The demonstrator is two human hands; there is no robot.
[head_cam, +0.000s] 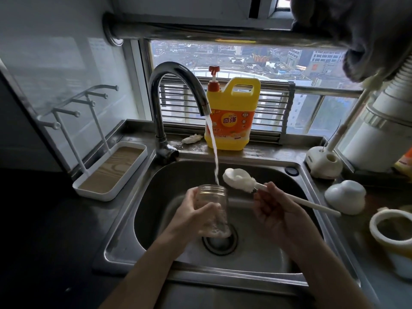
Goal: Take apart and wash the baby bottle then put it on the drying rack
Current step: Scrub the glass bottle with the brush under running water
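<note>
2 bare forearms enter from the lower edge and reach over the stainless steel sink (278, 259). The left hand (196, 219) has its grip wrapped around the clear, lidless baby bottle body (214, 210), thumb across the front wall, holding it nearly upright with the open mouth tilted slightly toward the back and the base above the round drain (219, 243). Suds or water sit at the bottle's bottom. The right hand (278, 210), palm turned up, has its grip closed on the white handle of a long bottle brush (239, 180); the white sponge head points up and left, just beside the bottle's mouth and outside it. A stream of water (214, 150) falls from the curved chrome faucet (176, 103) to the bottle's rim, between mouth and sponge. Behind the faucet a yellow detergent jug with a red pump (231, 114) stands on the window ledge. On the tabletop at left stands a white drying rack with pegs and a wood-grain tray (111, 168). At right lie a white domed bottle cap (345, 196), a white brush stand (323, 161) and a cream collar ring (392, 228), well apart from the hands.
</note>
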